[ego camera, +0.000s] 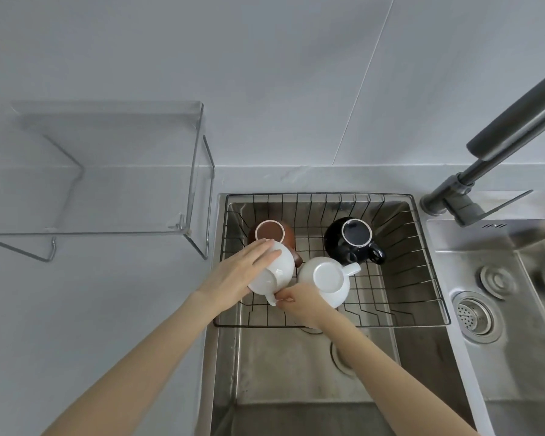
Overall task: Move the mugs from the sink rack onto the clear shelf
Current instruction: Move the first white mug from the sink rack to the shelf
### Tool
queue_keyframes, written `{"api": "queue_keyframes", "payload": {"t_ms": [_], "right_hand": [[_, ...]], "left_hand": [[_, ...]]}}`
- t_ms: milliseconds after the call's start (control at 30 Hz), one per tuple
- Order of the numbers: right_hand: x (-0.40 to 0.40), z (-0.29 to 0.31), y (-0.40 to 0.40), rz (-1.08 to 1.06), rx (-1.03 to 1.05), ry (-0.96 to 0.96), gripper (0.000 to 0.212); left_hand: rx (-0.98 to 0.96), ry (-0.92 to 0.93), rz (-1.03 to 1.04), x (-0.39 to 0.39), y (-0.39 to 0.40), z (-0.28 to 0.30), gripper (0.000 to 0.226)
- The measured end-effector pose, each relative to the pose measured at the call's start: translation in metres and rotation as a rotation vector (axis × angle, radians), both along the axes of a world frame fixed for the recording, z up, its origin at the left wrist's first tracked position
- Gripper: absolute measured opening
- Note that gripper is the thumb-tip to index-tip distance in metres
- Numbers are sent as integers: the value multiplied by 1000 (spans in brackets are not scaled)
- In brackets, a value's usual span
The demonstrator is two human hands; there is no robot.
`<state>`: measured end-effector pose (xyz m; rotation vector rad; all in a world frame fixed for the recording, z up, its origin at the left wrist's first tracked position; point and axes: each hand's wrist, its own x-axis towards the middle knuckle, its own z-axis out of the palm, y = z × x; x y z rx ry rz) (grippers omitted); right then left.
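Several mugs sit upside down in a black wire rack (416, 262) over the left sink basin. A tilted white mug (279, 272) at the rack's left front is held by both hands: my left hand (239, 272) lies over its side, and my right hand (299, 302) pinches its handle at the bottom. A second white mug (326, 280) stands just right of it, touching my right hand. Behind are a brown mug (272, 232) and a black mug (353, 239). The clear shelf (107, 171) stands on the counter to the left, with nothing on it.
A dark grey faucet (501, 146) reaches in from the right, above the rack's right end. The right sink basin (501, 341) has a drain strainer (475, 316). Grey countertop (92, 309) lies in front of the shelf. A tiled wall is behind.
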<state>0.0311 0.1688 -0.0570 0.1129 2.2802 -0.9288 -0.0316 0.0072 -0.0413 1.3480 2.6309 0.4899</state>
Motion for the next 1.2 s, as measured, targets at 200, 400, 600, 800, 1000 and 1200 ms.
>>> {"api": "queue_keyframes", "payload": {"t_ms": [200, 400, 600, 800, 1000, 1200], "right_hand": [[3, 2, -4, -159, -8, 32, 36], [14, 22, 2, -248, -91, 216, 25], [17, 74, 28, -374, -236, 485, 15], [4, 152, 41, -360, -311, 572, 17], [-30, 218, 17, -286, -326, 726, 15], [-81, 253, -45, -190, -364, 771, 15]], "left_hand": [[17, -109, 67, -3, -3, -4, 84], [101, -211, 204, -1, -1, 26, 87], [386, -342, 490, 7, 6, 76, 95], [556, -351, 628, 8, 11, 129, 96], [764, -296, 667, -13, -18, 192, 84], [892, -332, 727, -52, -83, 222, 83]]}}
